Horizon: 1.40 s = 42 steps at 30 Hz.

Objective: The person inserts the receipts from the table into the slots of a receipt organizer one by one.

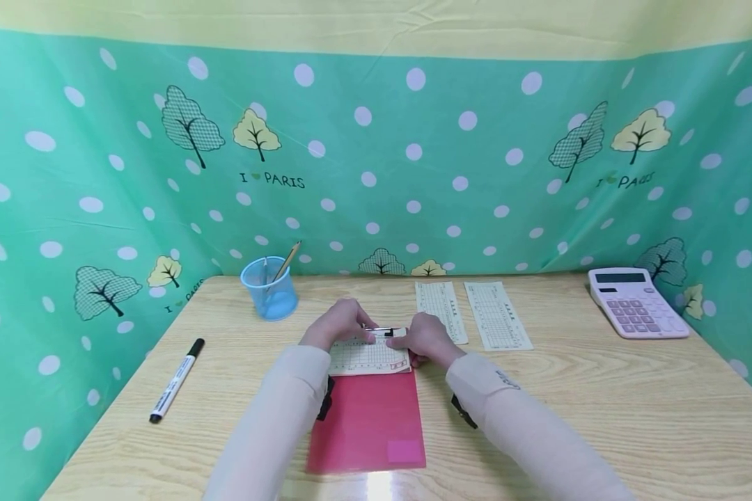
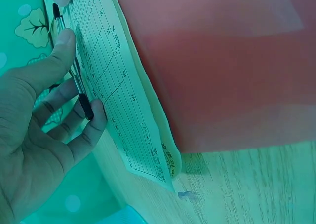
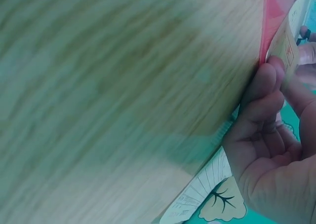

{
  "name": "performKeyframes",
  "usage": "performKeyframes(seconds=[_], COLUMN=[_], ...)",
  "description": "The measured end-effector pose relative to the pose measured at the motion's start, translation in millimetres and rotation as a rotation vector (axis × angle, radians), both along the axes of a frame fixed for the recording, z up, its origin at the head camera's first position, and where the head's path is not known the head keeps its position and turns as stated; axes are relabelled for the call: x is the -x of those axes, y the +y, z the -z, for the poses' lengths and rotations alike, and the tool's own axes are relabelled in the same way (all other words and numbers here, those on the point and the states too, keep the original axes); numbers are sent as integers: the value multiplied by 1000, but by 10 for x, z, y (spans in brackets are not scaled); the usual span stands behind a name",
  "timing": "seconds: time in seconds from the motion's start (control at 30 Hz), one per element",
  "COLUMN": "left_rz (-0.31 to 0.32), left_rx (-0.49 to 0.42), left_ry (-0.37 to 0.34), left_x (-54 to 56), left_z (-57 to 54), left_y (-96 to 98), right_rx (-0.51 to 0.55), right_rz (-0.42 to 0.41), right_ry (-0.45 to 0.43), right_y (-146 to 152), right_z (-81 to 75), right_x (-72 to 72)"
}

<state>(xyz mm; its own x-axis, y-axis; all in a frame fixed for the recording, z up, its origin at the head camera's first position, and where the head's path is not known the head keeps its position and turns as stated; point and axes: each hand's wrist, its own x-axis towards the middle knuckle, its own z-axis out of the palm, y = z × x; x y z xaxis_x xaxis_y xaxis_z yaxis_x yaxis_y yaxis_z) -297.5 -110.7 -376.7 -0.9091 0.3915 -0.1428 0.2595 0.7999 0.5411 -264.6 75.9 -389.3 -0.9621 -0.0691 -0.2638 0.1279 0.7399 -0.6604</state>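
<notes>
A red folder (image 1: 366, 424) lies on the table before me, with printed paper sheets (image 1: 363, 357) stacked across its top end. Along the sheets' upper edge runs a thin metal clip (image 2: 75, 68) with black ends. My left hand (image 1: 340, 323) holds this clip, thumb on one side of the bar and fingers round the other, as the left wrist view shows. On the right, my right hand (image 1: 431, 337) pinches the sheets at their side edge, near the folder's upper corner. In the right wrist view its fingertips (image 3: 266, 78) press against the paper edge.
Two more printed sheets (image 1: 441, 306) (image 1: 498, 316) lie behind my right hand. A pink calculator (image 1: 638, 303) sits at the back right. At the back left stands a blue mesh pen cup (image 1: 269, 296) with pencils; a capped marker (image 1: 177, 381) lies left. A patterned curtain borders the table.
</notes>
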Motion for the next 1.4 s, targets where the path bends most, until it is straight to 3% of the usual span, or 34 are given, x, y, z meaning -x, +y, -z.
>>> performKeyframes(seconds=[0.27, 0.5, 0.7, 0.97, 1.23, 1.4], left_rz=[-5, 7, -5, -22, -18, -25], left_rx=[25, 44, 47, 69, 56, 55], left_ry=[22, 57, 64, 73, 78, 74], left_x=[-17, -33, -49, -47, -58, -64], left_z=[31, 30, 29, 33, 17, 12], left_y=[18, -1, -7, 14, 9, 18], right_rx=[44, 11, 34, 51, 5, -26], right_rz=[-52, -71, -46, 79, 174, 177], right_ry=[-11, 96, 183, 236, 160, 137], right_y=[152, 366, 584, 839, 940, 941], right_z=[-79, -246, -300, -213, -101, -64], right_x=[-47, -156, -185, -109, -43, -22])
